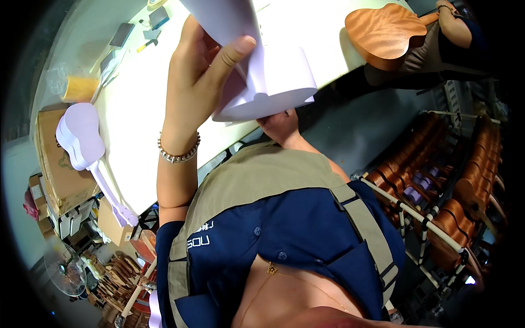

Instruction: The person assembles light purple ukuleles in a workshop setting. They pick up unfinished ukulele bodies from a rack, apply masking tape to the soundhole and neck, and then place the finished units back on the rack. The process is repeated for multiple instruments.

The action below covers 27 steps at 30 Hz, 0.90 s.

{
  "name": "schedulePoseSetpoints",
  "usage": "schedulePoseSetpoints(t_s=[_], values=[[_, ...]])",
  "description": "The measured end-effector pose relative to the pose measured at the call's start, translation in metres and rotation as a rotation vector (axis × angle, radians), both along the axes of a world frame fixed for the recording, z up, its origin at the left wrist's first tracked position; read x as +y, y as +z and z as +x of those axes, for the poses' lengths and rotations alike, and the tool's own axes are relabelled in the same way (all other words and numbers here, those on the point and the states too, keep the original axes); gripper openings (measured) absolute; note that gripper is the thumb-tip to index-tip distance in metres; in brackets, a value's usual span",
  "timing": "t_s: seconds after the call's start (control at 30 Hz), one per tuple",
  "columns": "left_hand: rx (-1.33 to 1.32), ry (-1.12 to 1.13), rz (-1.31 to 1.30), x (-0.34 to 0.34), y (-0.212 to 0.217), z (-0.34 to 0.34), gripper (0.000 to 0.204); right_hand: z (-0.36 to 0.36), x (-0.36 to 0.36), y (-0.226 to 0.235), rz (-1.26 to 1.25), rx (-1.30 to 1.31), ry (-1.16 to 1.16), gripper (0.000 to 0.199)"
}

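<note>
A lilac ukulele body (287, 68) is held up over the near edge of the white table, tilted so that its curved side and rounded end face me. My left hand (205, 82) grips it from the left near the waist, thumb lying across the surface and the other fingers partly hidden behind it. Beneath the rounded end, my right hand (281, 128) is closed against the lower edge; its fingertips are mostly hidden by the body. Whether a neck is attached cannot be seen, as the top runs out of view.
Along the left table edge lie another lilac ukulele (82, 134), a roll of yellow tape (82, 88) and small sanding blocks (121, 34). A co-worker at the far right holds a brown wooden instrument (385, 33). Racks of brown bodies (465, 213) stand at right; a fan (65, 270) stands lower left.
</note>
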<state>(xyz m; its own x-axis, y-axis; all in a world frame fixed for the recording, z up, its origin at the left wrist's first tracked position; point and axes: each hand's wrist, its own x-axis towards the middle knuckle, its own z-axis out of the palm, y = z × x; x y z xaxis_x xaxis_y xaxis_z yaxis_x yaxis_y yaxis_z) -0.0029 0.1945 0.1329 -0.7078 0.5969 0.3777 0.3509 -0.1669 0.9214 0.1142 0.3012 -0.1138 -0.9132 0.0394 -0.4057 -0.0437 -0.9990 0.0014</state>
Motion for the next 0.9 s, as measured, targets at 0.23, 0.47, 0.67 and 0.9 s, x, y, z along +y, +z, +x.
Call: schedulePoseSetpoints(t_s=[0.23, 0.47, 0.67, 0.9], values=[[-0.023, 0.087, 0.102, -0.027, -0.005, -0.015, 0.028, 0.001, 0.008, -0.014, 0.337, 0.118, -0.024, 0.043], [-0.255, 0.133, 0.359, -0.089, -0.045, -0.029, 0.039, 0.003, 0.034, 0.041, 0.300, -0.174, -0.193, 0.037], [-0.324, 0.244, 0.450, -0.109, -0.061, -0.024, 0.040, 0.003, 0.036, 0.067, 0.585, -0.227, -0.147, 0.042], [-0.366, 0.389, 0.477, -0.134, -0.077, -0.024, 0.046, -0.004, 0.040, 0.094, 0.722, -0.179, 0.038, 0.052]])
